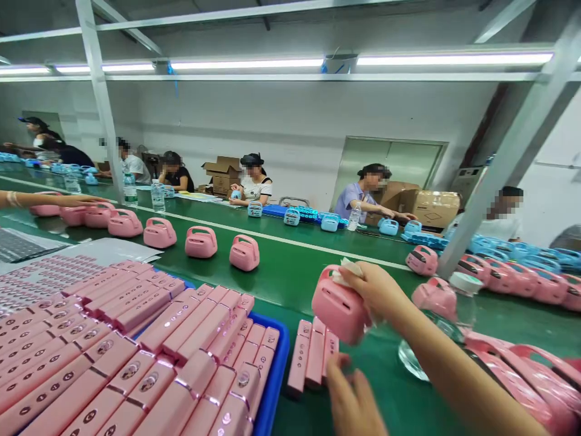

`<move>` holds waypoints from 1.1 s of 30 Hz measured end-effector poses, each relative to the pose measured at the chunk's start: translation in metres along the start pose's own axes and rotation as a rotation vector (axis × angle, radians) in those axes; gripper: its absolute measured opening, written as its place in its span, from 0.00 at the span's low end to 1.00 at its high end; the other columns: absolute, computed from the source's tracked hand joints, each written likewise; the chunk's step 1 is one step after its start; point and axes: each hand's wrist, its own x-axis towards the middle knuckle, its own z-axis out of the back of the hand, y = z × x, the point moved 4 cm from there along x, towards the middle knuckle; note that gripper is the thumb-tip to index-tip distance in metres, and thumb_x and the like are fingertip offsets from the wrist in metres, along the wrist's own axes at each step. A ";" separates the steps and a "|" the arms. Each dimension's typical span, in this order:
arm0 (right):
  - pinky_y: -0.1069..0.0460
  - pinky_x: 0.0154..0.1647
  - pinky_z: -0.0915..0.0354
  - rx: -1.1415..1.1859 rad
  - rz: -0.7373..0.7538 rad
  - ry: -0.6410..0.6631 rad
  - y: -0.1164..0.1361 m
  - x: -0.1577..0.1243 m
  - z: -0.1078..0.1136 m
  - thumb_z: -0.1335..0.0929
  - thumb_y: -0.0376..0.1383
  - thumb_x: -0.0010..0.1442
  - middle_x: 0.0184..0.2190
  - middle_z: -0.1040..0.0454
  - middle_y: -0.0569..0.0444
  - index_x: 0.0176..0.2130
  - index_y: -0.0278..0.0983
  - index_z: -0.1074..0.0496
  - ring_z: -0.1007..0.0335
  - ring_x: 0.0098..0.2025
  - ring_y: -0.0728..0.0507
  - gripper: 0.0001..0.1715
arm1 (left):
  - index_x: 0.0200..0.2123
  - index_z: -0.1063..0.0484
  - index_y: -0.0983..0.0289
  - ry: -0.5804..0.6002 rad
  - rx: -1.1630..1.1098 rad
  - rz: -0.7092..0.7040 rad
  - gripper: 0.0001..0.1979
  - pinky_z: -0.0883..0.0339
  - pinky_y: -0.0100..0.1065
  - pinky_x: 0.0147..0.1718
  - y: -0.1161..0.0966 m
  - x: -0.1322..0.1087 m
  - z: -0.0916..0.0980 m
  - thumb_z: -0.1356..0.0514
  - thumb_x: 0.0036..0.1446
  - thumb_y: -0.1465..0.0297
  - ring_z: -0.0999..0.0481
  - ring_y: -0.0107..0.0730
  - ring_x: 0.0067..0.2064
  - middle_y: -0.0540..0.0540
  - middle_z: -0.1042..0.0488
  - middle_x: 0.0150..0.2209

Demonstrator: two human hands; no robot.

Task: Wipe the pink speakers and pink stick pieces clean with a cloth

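My right hand [374, 290] reaches in from the right, its fingers closed on a pink portable speaker [338, 309] with a loop handle, lifted and tilted above the green bench. A scrap of white cloth or paper [351, 268] is pinched between these fingers and the handle. Lower down, my left hand [354, 396] is slightly blurred, its fingers apart and nothing visible in them. It is beside a few pink oblong pieces with buttons [313, 357] lying on the bench; whether it touches them I cannot tell.
A blue tray [275, 369] heaped with similar pink pieces fills the lower left. Pink speakers [245, 252] line the green bench [281, 284]. A clear jar [415, 360] lies at right, near a metal post [494, 151]. A co-worker's arm [54, 198] reaches in from the left; several people sit opposite.
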 end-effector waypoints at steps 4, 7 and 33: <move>0.51 0.24 0.42 0.234 -0.020 -0.026 -0.029 -0.086 0.009 0.43 0.50 0.59 0.20 0.35 0.56 0.21 0.38 0.41 0.38 0.24 0.45 0.24 | 0.48 0.41 0.61 -0.084 -0.112 -0.035 0.21 0.44 0.38 0.50 -0.009 0.006 0.009 0.55 0.57 0.54 0.39 0.41 0.55 0.60 0.39 0.53; 0.50 0.27 0.39 0.427 -0.066 -0.029 -0.039 -0.142 -0.004 0.42 0.53 0.58 0.23 0.33 0.54 0.24 0.39 0.39 0.37 0.26 0.43 0.23 | 0.41 0.35 0.65 0.087 -0.054 -0.077 0.21 0.45 0.38 0.50 -0.014 -0.001 -0.003 0.49 0.54 0.54 0.36 0.42 0.50 0.60 0.32 0.45; 0.40 0.63 0.58 1.039 0.118 -0.089 -0.079 -0.196 -0.043 0.43 0.42 0.65 0.61 0.42 0.49 0.59 0.40 0.42 0.50 0.62 0.42 0.25 | 0.49 0.33 0.63 0.650 -0.217 0.056 0.29 0.45 0.47 0.53 -0.028 -0.018 -0.019 0.42 0.38 0.66 0.37 0.53 0.55 0.57 0.30 0.49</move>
